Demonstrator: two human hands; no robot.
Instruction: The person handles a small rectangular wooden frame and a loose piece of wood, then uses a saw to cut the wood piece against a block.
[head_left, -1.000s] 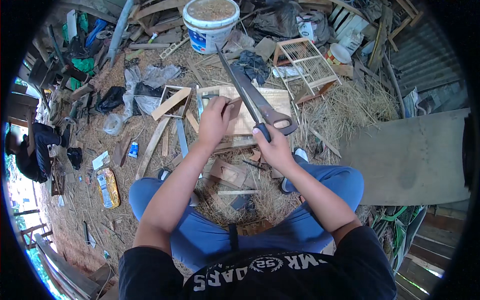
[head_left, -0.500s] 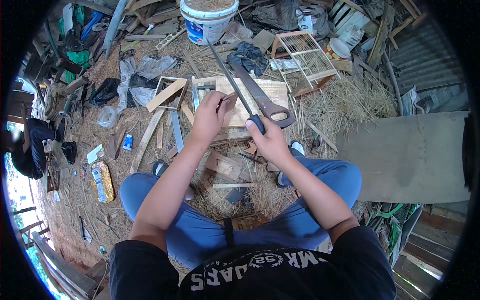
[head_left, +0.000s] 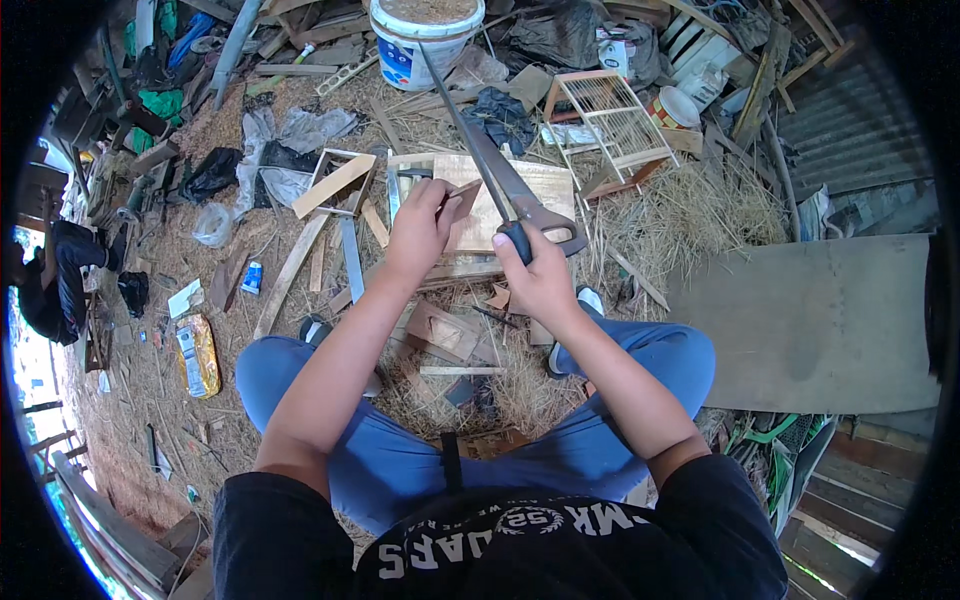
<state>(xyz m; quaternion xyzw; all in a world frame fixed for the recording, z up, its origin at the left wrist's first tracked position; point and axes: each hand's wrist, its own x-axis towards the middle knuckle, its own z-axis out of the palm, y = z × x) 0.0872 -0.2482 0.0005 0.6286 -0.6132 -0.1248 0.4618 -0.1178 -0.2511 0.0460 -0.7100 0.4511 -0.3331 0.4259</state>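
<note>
My right hand [head_left: 545,280] grips the black handle of a long-bladed knife [head_left: 465,125], its blade pointing away from me toward the bucket. A small thin piece of brown wood [head_left: 462,200] is pinched in my left hand [head_left: 418,235], just left of the blade. Below both hands a pale wooden board [head_left: 545,175] lies on the ground between my feet. A handsaw [head_left: 525,195] with a brown handle rests over this board, partly hidden by the knife and my right hand.
A white bucket [head_left: 425,45] stands ahead, with a slatted wooden cage [head_left: 615,120] to its right. An open wooden frame [head_left: 335,185] and several wood strips lie left. A flat grey sheet [head_left: 800,330] covers the right side. Another person [head_left: 65,275] sits far left.
The knife has slid away from me and its blade now overlaps the saw. My left hand still holds the wood piece in nearly the same place. The whole view has shifted slightly.
</note>
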